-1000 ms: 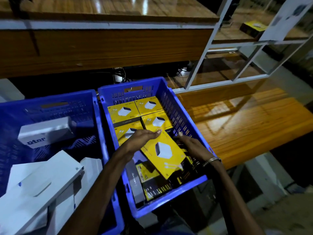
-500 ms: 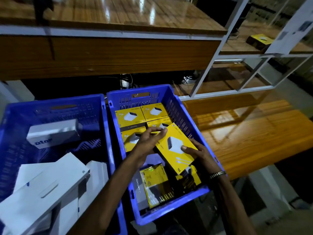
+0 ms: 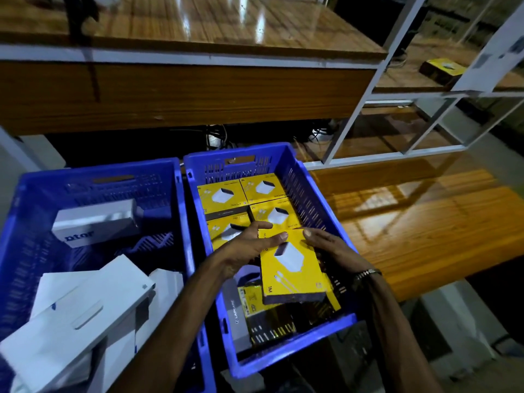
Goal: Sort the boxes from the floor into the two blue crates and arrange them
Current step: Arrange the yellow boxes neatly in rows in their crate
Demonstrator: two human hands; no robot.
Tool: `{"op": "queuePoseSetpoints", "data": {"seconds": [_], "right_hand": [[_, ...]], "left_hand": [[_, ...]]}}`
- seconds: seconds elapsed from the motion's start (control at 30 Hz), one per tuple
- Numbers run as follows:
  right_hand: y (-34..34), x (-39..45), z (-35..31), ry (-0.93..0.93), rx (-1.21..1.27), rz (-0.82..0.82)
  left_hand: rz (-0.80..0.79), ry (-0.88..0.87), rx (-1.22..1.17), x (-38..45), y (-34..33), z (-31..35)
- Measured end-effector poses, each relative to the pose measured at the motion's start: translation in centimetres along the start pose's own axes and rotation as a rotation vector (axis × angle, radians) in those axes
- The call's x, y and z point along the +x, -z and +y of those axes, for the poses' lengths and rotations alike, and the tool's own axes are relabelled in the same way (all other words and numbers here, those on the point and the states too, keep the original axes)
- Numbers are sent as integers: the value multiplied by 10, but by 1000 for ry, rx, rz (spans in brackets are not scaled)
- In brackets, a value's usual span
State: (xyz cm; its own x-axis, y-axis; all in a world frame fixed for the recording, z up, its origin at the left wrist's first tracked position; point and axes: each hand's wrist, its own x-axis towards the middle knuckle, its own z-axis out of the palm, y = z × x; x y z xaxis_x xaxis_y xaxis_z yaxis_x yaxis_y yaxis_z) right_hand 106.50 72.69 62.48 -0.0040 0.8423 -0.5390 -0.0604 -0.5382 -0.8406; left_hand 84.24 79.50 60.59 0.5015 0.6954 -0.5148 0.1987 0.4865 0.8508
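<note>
Yellow box (image 3: pixel 292 268) sits tilted in the right blue crate (image 3: pixel 312 188), pinched by the left hand (image 3: pixel 246 251) and right hand (image 3: pixel 329 245), over darker boxes (image 3: pixel 269 316); four yellow boxes (image 3: pixel 246 202) lie beyond. White boxes (image 3: pixel 79 302) fill the left crate (image 3: pixel 93 177).

Two crates side by side; left crate (image 3: pixel 93 177) holds boxes (image 3: pixel 93 222); right crate (image 3: pixel 312 194) holds boxes in rows (image 3: pixel 263 191).

Glossy wooden tabletop (image 3: pixel 198 26), white metal frame (image 3: pixel 357 114), tangled cables (image 3: pixel 217 137)
</note>
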Motion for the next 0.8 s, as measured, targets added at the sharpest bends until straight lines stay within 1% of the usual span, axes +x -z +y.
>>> {"op": "queuePoseSetpoints", "data": {"seconds": [0.1,0.17,0.2,0.23,0.27,0.3,0.33,0.37,0.43,0.5,0.6,0.7,0.77,0.8], "right_hand": [[-3,-1,-10,-3,-65,-50],[-3,6,-10,5,-33,17],[-4,10,-8,24,3,91],[-4,14,-5,51,44,174],[-6,17,-2,89,92,242],[-8,20,0,124,138,289],[-11,22,3,146,173,314],[-14,25,7,142,195,329],[-25,30,14,110,208,343],[-38,35,16,98,187,323],[-59,48,13,54,123,272],[-78,61,6,-89,64,145],[-92,68,0,-120,50,91],[-98,74,-1,-118,35,103]], "left_hand": [[-64,-10,10,1,-4,0],[-6,-19,4,-1,-6,3],[71,-54,45,-1,-6,3],[171,-126,155,1,-5,1],[269,-220,316,3,-3,-3],[333,-309,491,3,-1,-6],[358,-374,652,2,-1,-7],[355,-401,793,3,-1,-10],[352,-366,1041,2,-2,-12],[408,-322,1217,3,0,-14],[460,-266,1398,3,17,-4],[449,-229,1547,-1,42,18],[453,-218,1681,-2,54,29],[441,-204,1733,-1,58,33]]}}
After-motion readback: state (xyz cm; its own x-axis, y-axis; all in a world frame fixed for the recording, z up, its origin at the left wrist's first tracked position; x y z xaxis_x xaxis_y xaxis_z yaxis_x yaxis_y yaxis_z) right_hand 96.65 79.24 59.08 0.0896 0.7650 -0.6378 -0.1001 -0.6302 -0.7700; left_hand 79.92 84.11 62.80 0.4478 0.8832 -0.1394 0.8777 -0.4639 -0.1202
